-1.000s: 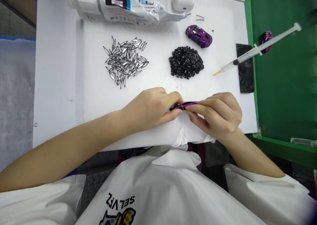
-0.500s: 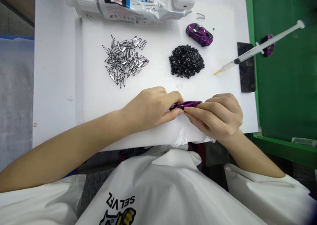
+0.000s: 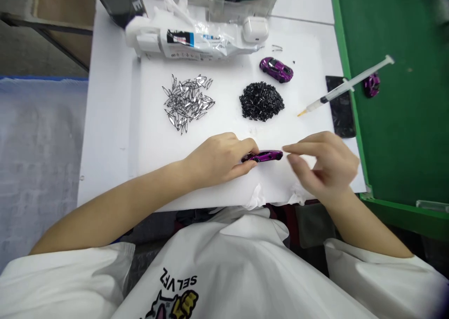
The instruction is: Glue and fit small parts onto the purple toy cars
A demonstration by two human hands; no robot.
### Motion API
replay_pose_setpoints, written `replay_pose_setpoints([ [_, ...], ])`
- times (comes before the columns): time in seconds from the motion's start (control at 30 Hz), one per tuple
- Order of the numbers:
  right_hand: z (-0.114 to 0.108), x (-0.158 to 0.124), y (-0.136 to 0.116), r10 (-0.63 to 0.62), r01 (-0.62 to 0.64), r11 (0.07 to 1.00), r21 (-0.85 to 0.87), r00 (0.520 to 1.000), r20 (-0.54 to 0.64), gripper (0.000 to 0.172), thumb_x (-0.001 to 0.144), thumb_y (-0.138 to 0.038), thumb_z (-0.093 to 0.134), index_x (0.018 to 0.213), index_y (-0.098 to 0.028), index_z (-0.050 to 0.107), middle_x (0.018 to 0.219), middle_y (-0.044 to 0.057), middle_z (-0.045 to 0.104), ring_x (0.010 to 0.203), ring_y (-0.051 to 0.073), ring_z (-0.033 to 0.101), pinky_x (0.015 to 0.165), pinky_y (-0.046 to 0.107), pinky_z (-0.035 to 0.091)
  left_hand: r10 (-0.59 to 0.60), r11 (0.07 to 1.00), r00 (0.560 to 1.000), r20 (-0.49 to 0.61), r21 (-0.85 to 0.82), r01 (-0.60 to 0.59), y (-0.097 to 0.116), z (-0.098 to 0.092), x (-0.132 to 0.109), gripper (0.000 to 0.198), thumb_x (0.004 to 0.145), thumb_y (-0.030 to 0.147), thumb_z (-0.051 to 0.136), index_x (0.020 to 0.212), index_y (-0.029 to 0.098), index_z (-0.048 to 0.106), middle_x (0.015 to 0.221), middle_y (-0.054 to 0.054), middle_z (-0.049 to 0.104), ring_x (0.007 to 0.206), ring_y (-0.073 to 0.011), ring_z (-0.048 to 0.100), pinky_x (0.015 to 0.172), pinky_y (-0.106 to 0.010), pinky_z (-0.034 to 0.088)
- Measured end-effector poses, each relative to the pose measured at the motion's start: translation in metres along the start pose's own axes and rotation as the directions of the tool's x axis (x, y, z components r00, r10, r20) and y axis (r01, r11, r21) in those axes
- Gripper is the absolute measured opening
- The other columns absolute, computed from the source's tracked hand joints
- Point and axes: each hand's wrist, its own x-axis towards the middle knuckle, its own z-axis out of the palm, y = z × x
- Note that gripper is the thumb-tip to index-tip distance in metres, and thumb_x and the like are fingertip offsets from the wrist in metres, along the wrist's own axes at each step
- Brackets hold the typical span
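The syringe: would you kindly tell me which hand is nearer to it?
Right: the right hand sits below the syringe; the left hand is farther off, down and left, holding the purple toy car.

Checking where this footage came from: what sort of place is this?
Likely a craft or hand-assembly bench: a syringe, heaps of small black pieces and silver pieces, and a purple toy car in the left hand.

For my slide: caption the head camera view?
Left hand holds a purple toy car; right hand hovers beside it.
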Motion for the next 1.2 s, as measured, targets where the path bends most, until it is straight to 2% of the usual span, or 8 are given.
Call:
replay_pose_setpoints([
  [0.13,-0.007,0.022,0.007,0.102,-0.102,0.995,0.023,0.995,-0.016,0.009,0.079,-0.013,0.057,0.079,-0.022,0.061,0.067,0.002,0.064,0.063,0.015,0.057,0.059,0.030,0.045,0.067,0.994,0.989,0.135,0.072,-0.077,0.005,-0.002,0.005,0.021,0.083,0.025,0.057,0.100,0.013,0.057,0.083,-0.004,0.065,0.080,-0.0184,0.058,0.071,-0.028,0.046],
  [0.33,0.031,0.077,0.014,0.194,-0.207,0.978,-0.001,0.918,0.346,0.020,0.083,-0.018,0.048,0.090,-0.019,0.067,0.085,0.004,0.069,0.077,0.017,0.061,0.069,0.031,0.045,0.015,0.908,0.965,0.263,0.401,-0.123,0.040,-0.009,0.000,0.033,0.084,0.015,0.049,0.116,0.009,0.050,0.105,-0.013,0.063,0.086,-0.0246,0.059,0.070,-0.035,0.047],
  [0.53,0.081,0.118,0.019,0.191,-0.214,0.977,-0.016,0.833,0.518,0.032,0.082,-0.011,0.042,0.101,-0.017,0.067,0.098,0.006,0.068,0.091,0.020,0.059,0.077,0.033,0.042,-0.098,0.993,0.962,0.256,-0.036,0.111,0.088,0.005,-0.065,0.025,0.089,0.033,0.044,0.086,0.015,0.061,0.079,-0.004,0.066,0.073,-0.0184,0.061,0.067,-0.030,0.047],
  [0.63,0.093,0.127,0.021,0.162,-0.201,0.979,0.012,0.820,0.548,0.033,0.079,-0.007,0.045,0.100,-0.017,0.068,0.092,0.005,0.067,0.086,0.019,0.060,0.075,0.032,0.043,-0.346,0.875,0.857,0.383,-0.197,0.442,0.088,0.037,-0.095,0.018,0.088,0.029,0.049,0.084,0.019,0.064,0.084,-0.002,0.069,0.078,-0.0183,0.064,0.075,-0.029,0.048],
  [0.77,0.102,0.130,0.029,0.121,-0.165,0.985,0.041,0.848,0.516,0.031,0.072,-0.002,0.051,0.092,-0.017,0.070,0.082,0.003,0.065,0.079,0.017,0.060,0.073,0.032,0.044,-0.719,0.645,0.666,0.196,-0.167,0.746,0.076,0.081,-0.108,0.030,0.088,0.035,0.046,0.104,0.014,0.058,0.104,-0.014,0.065,0.094,-0.0288,0.061,0.081,-0.041,0.046],
  [0.93,0.119,0.131,0.038,0.147,-0.189,0.981,0.054,0.886,0.440,0.004,0.068,-0.011,0.063,0.065,-0.014,0.063,0.063,0.003,0.057,0.065,0.015,0.056,0.065,0.032,0.046,-0.684,0.654,0.706,0.182,-0.275,0.705,0.066,0.109,-0.087,0.039,0.080,0.043,0.058,0.106,0.014,0.059,0.099,-0.013,0.066,0.089,-0.0295,0.061,0.082,-0.040,0.045],
  [1.0,0.125,0.133,0.037,0.173,-0.203,0.979,0.027,0.889,0.424,0.013,0.066,-0.014,0.067,0.057,-0.014,0.057,0.055,0.002,0.052,0.060,0.015,0.055,0.061,0.032,0.045,-0.659,0.658,0.729,0.185,-0.327,0.678,0.065,0.113,-0.078,0.028,0.082,0.038,0.057,0.097,0.016,0.062,0.091,-0.010,0.067,0.085,-0.0266,0.061,0.080,-0.037,0.045],
  [1.2,0.098,0.146,0.018,0.346,-0.394,0.919,-0.020,0.780,0.522,0.023,0.069,-0.010,0.064,0.052,-0.016,0.050,0.051,0.001,0.052,0.056,0.013,0.056,0.058,0.031,0.046,-0.633,0.595,0.748,0.199,-0.493,0.635,0.070,0.106,-0.087,0.024,0.078,0.040,0.061,0.079,0.016,0.061,0.073,-0.001,0.063,0.068,-0.0164,0.057,0.063,-0.025,0.043],
])
